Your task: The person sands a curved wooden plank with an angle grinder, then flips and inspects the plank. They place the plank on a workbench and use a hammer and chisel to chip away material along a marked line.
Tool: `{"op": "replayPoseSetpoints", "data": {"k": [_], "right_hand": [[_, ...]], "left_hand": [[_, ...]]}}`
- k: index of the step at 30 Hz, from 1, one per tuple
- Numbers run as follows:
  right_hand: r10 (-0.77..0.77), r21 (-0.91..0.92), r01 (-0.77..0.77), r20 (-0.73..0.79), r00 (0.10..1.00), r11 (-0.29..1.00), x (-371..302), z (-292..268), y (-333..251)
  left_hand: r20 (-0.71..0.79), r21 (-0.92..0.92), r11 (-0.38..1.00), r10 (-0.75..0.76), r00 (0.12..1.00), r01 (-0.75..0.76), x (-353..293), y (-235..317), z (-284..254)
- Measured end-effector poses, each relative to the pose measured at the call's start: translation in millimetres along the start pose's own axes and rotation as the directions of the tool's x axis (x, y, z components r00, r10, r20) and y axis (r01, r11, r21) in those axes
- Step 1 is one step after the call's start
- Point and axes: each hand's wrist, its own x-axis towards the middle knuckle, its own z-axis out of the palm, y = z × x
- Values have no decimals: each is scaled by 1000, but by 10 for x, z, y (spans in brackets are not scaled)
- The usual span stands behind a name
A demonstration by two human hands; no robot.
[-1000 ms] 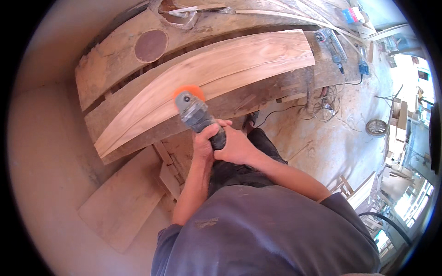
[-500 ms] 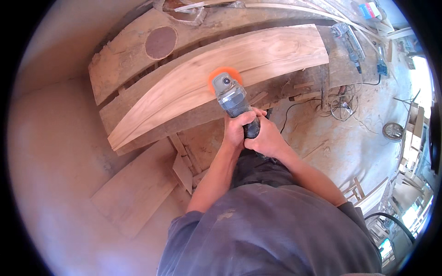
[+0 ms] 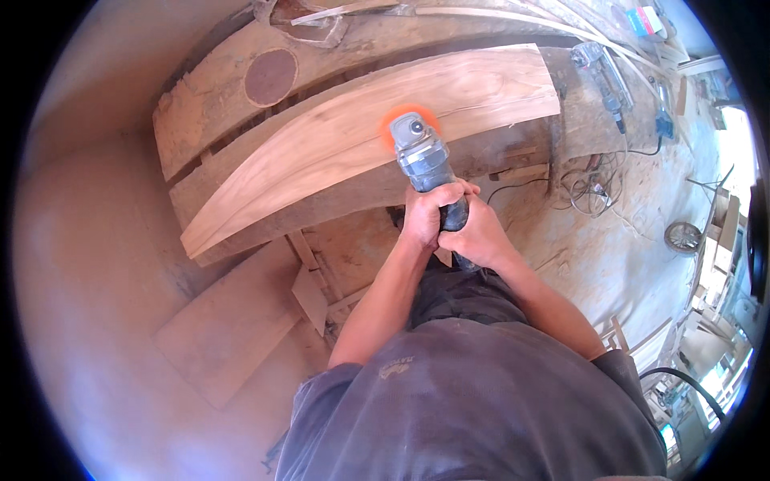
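Observation:
An angle grinder [image 3: 425, 160] with a round orange disc [image 3: 435, 120] is held in both my hands. My left hand [image 3: 425, 210] wraps its body from the left, and my right hand [image 3: 483, 236] closes round the rear of its dark handle. The disc lies over a long, curved wooden board [image 3: 321, 154], near the middle of its length; its edge looks blurred. Wavy grain runs along the board, which tapers to a point at the left and ends squarely at the right. Under the board is a rough plank bench [image 3: 188, 188].
A round brown sanding disc [image 3: 271, 78] rests on the bench's far plank. A second power tool [image 3: 601, 84] lies at the right end, near a tangled cable [image 3: 593, 188]. Wooden panels [image 3: 233, 321] lean below the bench at left. A small wheel [image 3: 682, 237] is on the floor.
The grinder and both hands have shifted to the right along the board and slightly away from me. My grip stays the same. The whole view has moved slightly.

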Motion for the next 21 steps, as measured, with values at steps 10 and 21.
{"op": "replayPoseSetpoints", "data": {"k": [10,21], "right_hand": [[-107,51,109,-29,994,993,-52,-232,188],[-24,-129,52,206,978,990,91,-45,-125]], "left_hand": [[-31,76,997,-29,999,31,38,-114,270],[-163,-127,990,35,986,-56,-181,-40,-81]]}}
